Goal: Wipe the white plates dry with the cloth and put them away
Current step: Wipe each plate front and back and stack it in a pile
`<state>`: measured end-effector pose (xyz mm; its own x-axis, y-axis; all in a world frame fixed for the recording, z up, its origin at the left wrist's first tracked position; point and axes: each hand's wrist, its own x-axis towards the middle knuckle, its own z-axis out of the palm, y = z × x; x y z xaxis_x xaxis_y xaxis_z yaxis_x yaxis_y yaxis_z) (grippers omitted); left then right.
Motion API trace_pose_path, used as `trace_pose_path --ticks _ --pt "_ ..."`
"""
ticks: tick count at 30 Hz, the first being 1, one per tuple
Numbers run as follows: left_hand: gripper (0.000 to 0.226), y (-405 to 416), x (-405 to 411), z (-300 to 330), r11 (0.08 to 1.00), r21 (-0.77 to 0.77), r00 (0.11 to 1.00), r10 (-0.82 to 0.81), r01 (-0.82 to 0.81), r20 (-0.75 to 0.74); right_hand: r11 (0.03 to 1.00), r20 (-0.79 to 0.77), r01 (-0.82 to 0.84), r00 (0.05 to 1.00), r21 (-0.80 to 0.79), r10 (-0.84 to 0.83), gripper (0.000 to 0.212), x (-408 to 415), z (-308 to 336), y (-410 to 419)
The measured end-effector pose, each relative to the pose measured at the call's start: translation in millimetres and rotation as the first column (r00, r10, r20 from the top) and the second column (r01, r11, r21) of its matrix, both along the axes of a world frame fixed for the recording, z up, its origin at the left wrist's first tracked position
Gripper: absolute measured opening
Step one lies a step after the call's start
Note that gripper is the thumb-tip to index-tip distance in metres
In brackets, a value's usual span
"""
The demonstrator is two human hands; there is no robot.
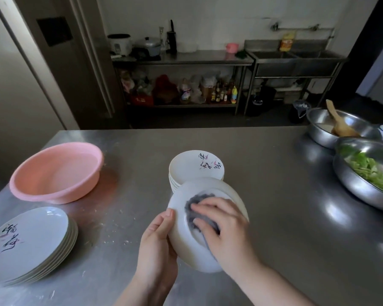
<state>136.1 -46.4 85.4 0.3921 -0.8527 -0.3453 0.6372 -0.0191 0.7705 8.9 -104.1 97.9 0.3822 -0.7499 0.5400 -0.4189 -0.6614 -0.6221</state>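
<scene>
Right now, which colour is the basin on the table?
Pink; the basin shows best in the head view.

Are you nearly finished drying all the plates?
Partway, I think. A small stack of plates stands on the table, maybe already wiped. Right now the left hand holds one white plate tilted while the right hand presses the grey cloth on it. A bigger stack of plates waits at the left beside the pink basin, and nothing looks put away yet.
</scene>
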Motion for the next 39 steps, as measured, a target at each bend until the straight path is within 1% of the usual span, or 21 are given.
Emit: trace_pose_path --ticks 2,3,4,7,8,9,10,12,14,16,17,19,21,23,25,28,30,32,34,36,39 --pt "0.035 -3 6 5 1.0 -0.019 1.0 0.018 -0.018 -0.003 0.988 -0.054 -0.144 0.988 -0.046 0.142 0.027 -6 -4 8" --pt "0.032 -5 9 7 0.999 -0.029 1.0 0.027 -0.026 0.014 0.984 -0.064 -0.167 0.984 -0.055 0.163 0.027 -11 -5 8" --pt "0.03 -5 11 9 0.999 -0.038 0.999 0.031 -0.03 0.035 0.988 -0.059 -0.14 0.989 -0.06 0.136 0.028 -15 -4 5" --pt "0.03 -4 5 12 0.999 -0.051 0.998 0.008 -0.005 0.066 0.994 0.022 0.105 0.994 -0.029 -0.104 0.031 -19 8 -16" --pt "0.031 -3 2 12 0.999 -0.053 0.998 -0.005 0.008 0.062 0.988 0.038 0.154 0.987 -0.01 -0.153 0.032 -16 15 -20" --pt "0.032 -2 -2 13 0.998 -0.056 0.999 -0.016 0.019 0.052 0.987 0.036 0.159 0.987 -0.007 -0.158 0.033 -12 22 -20" --pt "0.033 -2 -4 13 0.998 -0.061 0.999 -0.024 0.027 0.04 0.992 0.013 0.122 0.992 -0.018 -0.122 0.033 -7 27 -18" --pt "0.032 -3 -5 16 0.997 -0.071 0.999 -0.032 0.033 0.02 1.0 -0.069 -0.026 0.997 -0.017 0.024 0.031 -2 31 -9" --pt "0.028 -5 -5 20 0.997 -0.075 0.999 -0.032 0.035 0.033 0.989 -0.09 -0.127 0.987 0.082 0.134 0.028 -6 37 -7" --pt "0.023 -5 -6 22 0.998 -0.061 0.995 -0.019 0.025 0.101 0.967 -0.013 -0.121 0.992 0.223 0.127 0.027 -9 46 -15" --pt "0.023 -4 -6 24 0.998 -0.053 0.988 -0.014 0.023 0.154 0.966 0.041 -0.089 0.996 0.244 0.081 0.027 -9 50 -19" --pt "0.028 -2 -9 26 0.998 -0.062 0.968 -0.007 0.024 0.253 0.982 0.07 -0.021 0.998 0.189 0.008 0.027 -6 58 -22" --pt "0.03 -1 -11 28 0.995 -0.093 0.944 0.005 0.027 0.33 0.996 -0.033 -0.021 0.999 0.088 0.024 0.028 1 63 -18" --pt "0.026 2 -11 29 0.992 -0.119 0.922 0.012 0.038 0.388 0.995 -0.123 -0.082 0.988 0.063 0.089 0.027 2 62 -17" --pt "0.02 4 -8 31 0.99 -0.135 0.907 0.015 0.046 0.42 0.992 -0.082 -0.076 0.993 0.103 0.085 0.027 -4 64 -24" --pt "0.026 6 -3 33 0.989 -0.143 0.904 0.035 0.03 0.426 0.98 0.026 0.06 0.997 0.19 -0.067 0.028 -13 66 -36" --pt "0.026 4 -3 35 0.988 -0.15 0.913 0.04 0.024 0.406 0.99 0.019 0.083 0.996 0.116 -0.085 0.029 -9 67 -32" --pt "0.026 3 -3 36 0.986 -0.161 0.914 0.037 0.031 0.404 0.999 -0.028 -0.004 1.0 -0.04 0.003 0.028 0 67 -19" --pt "0.026 2 -2 37 0.985 -0.165 0.911 0.028 0.044 0.412 0.987 -0.074 -0.115 0.992 -0.113 0.107 0.027 5 67 -13" --pt "0.024 1 1 38 0.986 -0.159 0.925 0.008 0.057 0.38 0.993 -0.043 -0.103 0.994 -0.053 0.101 0.026 2 71 -24" --pt "0.016 1 6 40 0.989 -0.138 0.947 0.003 0.044 0.322 0.989 0.047 -0.02 0.999 0.145 0.013 0.027 -9 74 -43"
